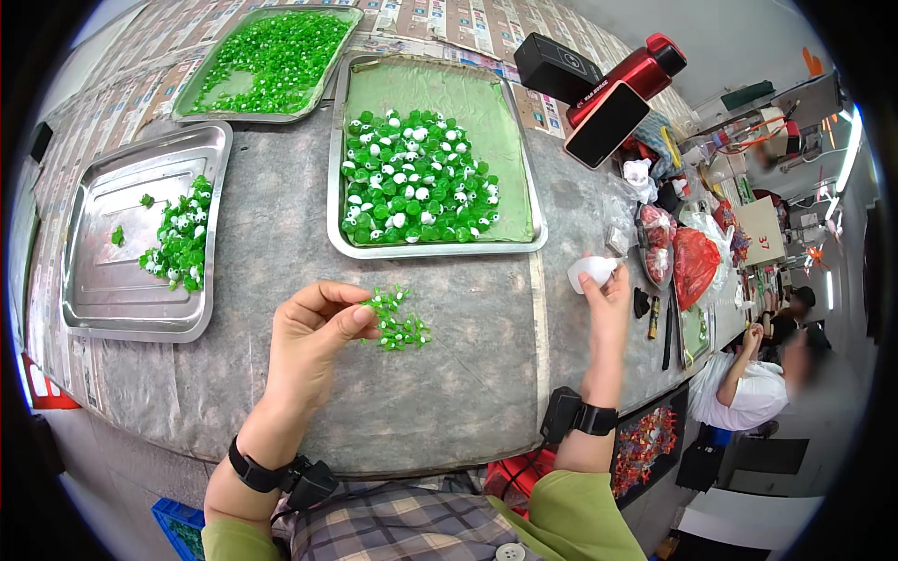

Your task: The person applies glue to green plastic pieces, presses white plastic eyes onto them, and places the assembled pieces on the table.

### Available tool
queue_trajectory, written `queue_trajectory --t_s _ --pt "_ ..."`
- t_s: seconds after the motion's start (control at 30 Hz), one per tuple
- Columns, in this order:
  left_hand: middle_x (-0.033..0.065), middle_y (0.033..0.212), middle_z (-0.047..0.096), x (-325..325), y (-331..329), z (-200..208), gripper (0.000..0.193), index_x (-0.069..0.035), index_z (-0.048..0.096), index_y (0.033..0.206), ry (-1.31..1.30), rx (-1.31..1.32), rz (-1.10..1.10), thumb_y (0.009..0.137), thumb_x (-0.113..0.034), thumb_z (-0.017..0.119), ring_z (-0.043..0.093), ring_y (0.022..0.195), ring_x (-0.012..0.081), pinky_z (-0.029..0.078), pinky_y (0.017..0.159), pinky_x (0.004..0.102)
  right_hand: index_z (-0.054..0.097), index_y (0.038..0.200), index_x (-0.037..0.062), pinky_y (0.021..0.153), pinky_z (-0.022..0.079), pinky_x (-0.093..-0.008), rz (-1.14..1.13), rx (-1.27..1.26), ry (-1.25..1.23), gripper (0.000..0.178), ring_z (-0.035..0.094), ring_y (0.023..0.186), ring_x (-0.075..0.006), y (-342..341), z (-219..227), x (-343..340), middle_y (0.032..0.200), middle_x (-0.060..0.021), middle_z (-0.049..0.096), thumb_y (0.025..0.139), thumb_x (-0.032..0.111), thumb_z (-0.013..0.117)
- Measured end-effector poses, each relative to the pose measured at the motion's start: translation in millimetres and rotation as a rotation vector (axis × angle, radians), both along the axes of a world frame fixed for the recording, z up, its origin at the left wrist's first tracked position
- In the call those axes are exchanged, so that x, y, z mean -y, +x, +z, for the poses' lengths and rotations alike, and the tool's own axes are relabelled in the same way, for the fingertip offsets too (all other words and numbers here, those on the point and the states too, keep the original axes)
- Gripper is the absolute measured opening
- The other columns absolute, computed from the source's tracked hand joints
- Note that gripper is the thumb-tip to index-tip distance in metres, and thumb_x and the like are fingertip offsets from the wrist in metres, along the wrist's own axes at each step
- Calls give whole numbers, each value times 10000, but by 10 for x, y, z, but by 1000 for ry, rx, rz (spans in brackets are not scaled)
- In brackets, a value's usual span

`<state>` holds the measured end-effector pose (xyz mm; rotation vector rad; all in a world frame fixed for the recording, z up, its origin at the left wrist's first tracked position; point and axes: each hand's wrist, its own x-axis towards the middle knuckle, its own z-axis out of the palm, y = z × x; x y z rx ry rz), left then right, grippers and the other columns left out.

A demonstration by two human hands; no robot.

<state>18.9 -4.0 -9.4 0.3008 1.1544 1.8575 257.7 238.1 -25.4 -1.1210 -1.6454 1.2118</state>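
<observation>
On the grey-covered table lies a small loose pile of green and white plastic pieces. My left hand is at its left edge, thumb and forefinger pinched together; whatever is between the fingertips blends in with the pile. Further right, my right hand holds a small rounded white bottle just above the table. Beyond both hands, a metal tray lined with pale green contains many green and white bead-like pieces. At left, a shallower metal tray has a smaller heap of green and white pieces along its right side.
A third tray of small green pieces stands at the far left. Far right are a black box, a red bottle and a phone. Plastic bags lie along the right edge. Another person sits beyond.
</observation>
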Motion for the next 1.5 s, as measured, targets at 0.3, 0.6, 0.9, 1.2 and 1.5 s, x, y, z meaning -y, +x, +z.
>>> queue_trajectory --t_s 0.3,0.6,0.9,1.2,1.5 --pt "64 745 599 -5 0 -17 127 2 568 855 -9 11 2 756 -62 616 578 645 124 487 612 233 543 940 35 701 415 -303 40 387 658 214 545 825 -191 -569 716 349 930 -86 567 732 55 588" --pt "63 751 600 21 -29 3 123 0 570 856 7 26 -3 755 -55 615 578 648 119 490 616 235 554 832 60 671 431 -342 475 790 817 138 536 770 -255 -1190 169 51 792 -87 549 698 52 585" --pt "68 789 601 34 -11 20 98 -7 569 855 39 72 -110 773 -56 593 594 716 141 499 647 255 574 923 10 663 425 -214 571 43 18 189 537 737 -84 -1179 580 766 842 -9 574 736 19 598" --pt "88 826 606 16 -20 17 121 -11 546 890 52 180 -71 799 -88 566 603 761 165 504 667 268 579 988 1 677 447 -179 712 -307 -552 216 557 771 -77 -1310 344 1232 854 -46 605 772 6 581" --pt "86 816 608 14 -18 -47 128 4 555 887 22 36 -38 782 -64 584 589 733 132 480 650 231 579 964 -16 690 460 -193 666 -340 -488 212 564 791 -92 -1262 355 1219 861 -65 607 752 -23 591"
